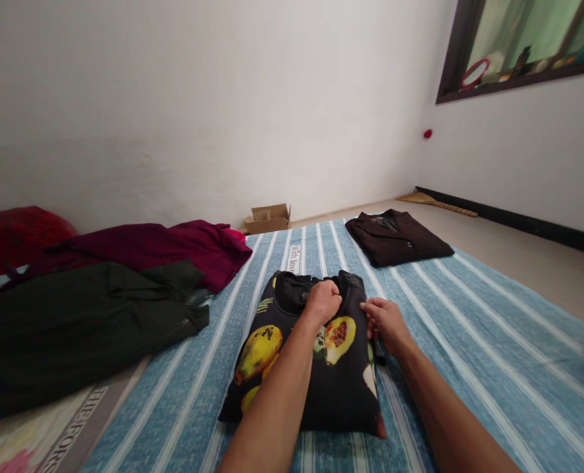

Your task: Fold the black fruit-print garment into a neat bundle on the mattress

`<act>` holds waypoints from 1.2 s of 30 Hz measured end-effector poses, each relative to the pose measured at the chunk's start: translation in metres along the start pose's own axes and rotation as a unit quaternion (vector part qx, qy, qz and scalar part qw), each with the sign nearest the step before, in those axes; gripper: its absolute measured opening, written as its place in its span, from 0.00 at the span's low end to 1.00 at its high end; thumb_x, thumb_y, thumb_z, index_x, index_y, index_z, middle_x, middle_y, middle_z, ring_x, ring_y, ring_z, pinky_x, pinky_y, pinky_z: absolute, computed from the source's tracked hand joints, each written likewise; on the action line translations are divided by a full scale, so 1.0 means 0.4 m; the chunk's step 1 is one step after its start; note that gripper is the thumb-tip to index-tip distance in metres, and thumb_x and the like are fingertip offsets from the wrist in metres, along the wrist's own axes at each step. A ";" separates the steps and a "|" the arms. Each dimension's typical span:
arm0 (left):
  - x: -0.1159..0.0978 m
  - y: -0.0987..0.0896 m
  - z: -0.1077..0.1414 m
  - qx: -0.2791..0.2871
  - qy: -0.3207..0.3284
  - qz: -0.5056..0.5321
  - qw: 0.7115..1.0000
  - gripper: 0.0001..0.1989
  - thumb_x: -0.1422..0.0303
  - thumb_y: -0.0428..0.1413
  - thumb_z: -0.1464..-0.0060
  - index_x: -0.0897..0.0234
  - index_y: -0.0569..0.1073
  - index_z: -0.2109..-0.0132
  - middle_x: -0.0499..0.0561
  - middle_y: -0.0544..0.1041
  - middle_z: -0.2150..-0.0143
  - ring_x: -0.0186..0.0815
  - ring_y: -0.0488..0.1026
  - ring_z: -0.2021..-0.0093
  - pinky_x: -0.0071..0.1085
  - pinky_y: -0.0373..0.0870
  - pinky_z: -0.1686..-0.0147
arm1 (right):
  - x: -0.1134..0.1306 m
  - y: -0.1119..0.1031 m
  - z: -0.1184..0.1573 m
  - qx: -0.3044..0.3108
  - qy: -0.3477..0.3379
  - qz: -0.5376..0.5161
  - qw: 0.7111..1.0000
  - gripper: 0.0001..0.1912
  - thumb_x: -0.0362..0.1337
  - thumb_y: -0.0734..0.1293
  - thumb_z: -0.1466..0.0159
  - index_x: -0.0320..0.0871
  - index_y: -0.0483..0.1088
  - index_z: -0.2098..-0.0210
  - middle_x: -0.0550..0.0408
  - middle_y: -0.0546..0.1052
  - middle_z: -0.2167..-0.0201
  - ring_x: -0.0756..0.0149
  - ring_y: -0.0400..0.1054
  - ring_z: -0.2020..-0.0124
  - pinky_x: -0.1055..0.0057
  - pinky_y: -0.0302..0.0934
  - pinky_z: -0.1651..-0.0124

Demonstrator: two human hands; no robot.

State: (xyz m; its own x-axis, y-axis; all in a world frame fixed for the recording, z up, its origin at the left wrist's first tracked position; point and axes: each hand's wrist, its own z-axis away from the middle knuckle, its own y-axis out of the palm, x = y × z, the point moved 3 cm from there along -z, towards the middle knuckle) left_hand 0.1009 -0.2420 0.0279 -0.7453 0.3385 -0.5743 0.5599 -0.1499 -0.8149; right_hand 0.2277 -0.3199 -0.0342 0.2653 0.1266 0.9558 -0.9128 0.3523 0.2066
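In front of me a black garment with a papaya print point(331, 394) lies folded into a rectangle, its neckline pointing away from me. My left hand point(322, 302) is closed at the right side of the neckline, fingers curled down onto the fabric. At the garment's right edge, my right hand point(386, 322) pinches the cloth between thumb and fingers. Part of a dark inner layer shows inside the neckline. My left forearm covers some of the fruit print.
The garment rests on a blue striped sheet point(213, 368). A folded dark brown garment point(395, 240) lies farther right. Dark green clothing point(89, 322) and a maroon garment point(163, 249) spread on the left. Beyond the sheet stand a cardboard box point(269, 220) and a broom point(439, 202).
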 end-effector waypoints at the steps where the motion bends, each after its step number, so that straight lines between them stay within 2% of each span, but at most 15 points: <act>1: 0.001 0.001 -0.001 0.004 -0.001 -0.002 1.000 0.05 0.77 0.55 0.58 0.66 0.73 0.72 0.47 0.73 0.75 0.31 0.67 0.73 0.26 0.60 0.71 | 0.000 -0.001 -0.001 0.001 0.000 -0.002 1.000 0.10 0.41 0.66 0.51 0.43 0.61 0.79 0.65 0.63 0.91 0.74 0.58 0.93 0.81 0.41 0.92; 5: 0.003 0.004 -0.004 0.018 -0.006 -0.002 1.000 0.05 0.77 0.55 0.60 0.66 0.74 0.73 0.47 0.72 0.76 0.31 0.66 0.74 0.27 0.58 0.73 | 0.003 -0.002 -0.001 0.004 0.003 -0.005 1.000 0.10 0.40 0.66 0.51 0.43 0.60 0.80 0.65 0.63 0.91 0.74 0.58 0.93 0.80 0.41 0.93; 8: 0.000 0.002 -0.010 0.039 -0.002 0.010 0.999 0.03 0.76 0.55 0.61 0.66 0.72 0.78 0.46 0.69 0.80 0.31 0.64 0.77 0.27 0.56 0.74 | 0.005 -0.004 0.000 0.009 0.003 -0.005 1.000 0.11 0.41 0.66 0.50 0.43 0.60 0.81 0.64 0.63 0.91 0.73 0.59 0.93 0.80 0.41 0.93; 12: -0.005 -0.002 -0.016 0.068 0.000 0.045 0.997 0.10 0.72 0.56 0.59 0.65 0.67 0.84 0.42 0.60 0.85 0.28 0.56 0.81 0.27 0.51 0.77 | 0.007 -0.006 0.001 0.017 0.001 -0.005 1.000 0.12 0.41 0.66 0.49 0.43 0.60 0.81 0.63 0.64 0.91 0.74 0.59 0.93 0.80 0.42 0.93; 16: -0.007 -0.004 -0.014 0.087 -0.010 0.090 0.992 0.13 0.66 0.56 0.57 0.65 0.65 0.83 0.40 0.56 0.85 0.26 0.51 0.81 0.27 0.46 0.79 | 0.009 -0.008 0.001 0.024 0.002 -0.008 1.000 0.13 0.42 0.66 0.48 0.42 0.61 0.81 0.62 0.65 0.90 0.74 0.59 0.92 0.80 0.42 0.92; 20: -0.008 -0.007 -0.011 0.103 -0.004 0.148 0.984 0.15 0.63 0.56 0.59 0.64 0.61 0.83 0.39 0.53 0.84 0.26 0.49 0.81 0.27 0.44 0.79 | 0.017 -0.006 0.005 0.038 0.001 -0.007 0.999 0.14 0.44 0.67 0.47 0.42 0.62 0.81 0.62 0.66 0.90 0.74 0.60 0.92 0.80 0.43 0.92; 27: 0.002 -0.010 -0.008 0.114 -0.003 0.189 0.975 0.12 0.67 0.57 0.63 0.64 0.60 0.82 0.39 0.54 0.83 0.26 0.51 0.80 0.27 0.44 0.77 | 0.019 0.000 0.011 0.047 0.003 -0.002 0.999 0.19 0.50 0.66 0.46 0.42 0.61 0.82 0.62 0.65 0.91 0.73 0.60 0.92 0.80 0.44 0.92; 31: 0.011 0.000 -0.007 0.142 -0.006 0.228 0.963 0.13 0.65 0.58 0.64 0.64 0.60 0.81 0.39 0.56 0.82 0.26 0.53 0.80 0.26 0.46 0.78 | 0.017 0.001 0.012 0.050 0.002 0.003 0.999 0.20 0.51 0.67 0.47 0.42 0.61 0.81 0.61 0.65 0.92 0.74 0.59 0.92 0.80 0.43 0.92; 36: 0.021 0.006 -0.004 0.141 -0.021 0.281 0.949 0.12 0.64 0.61 0.65 0.66 0.65 0.77 0.40 0.60 0.81 0.27 0.59 0.79 0.25 0.52 0.79 | 0.020 0.002 0.015 0.051 0.004 0.003 0.999 0.20 0.52 0.67 0.48 0.42 0.61 0.81 0.61 0.65 0.91 0.74 0.59 0.92 0.80 0.43 0.92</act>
State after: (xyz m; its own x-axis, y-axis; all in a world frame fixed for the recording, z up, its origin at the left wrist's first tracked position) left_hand 0.0966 -0.2381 0.0212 -0.3755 0.0953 -0.9219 0.7587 -0.5397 -0.3648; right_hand 0.2272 -0.3242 -0.0253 0.2621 0.1365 0.9553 -0.9410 0.2558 0.2216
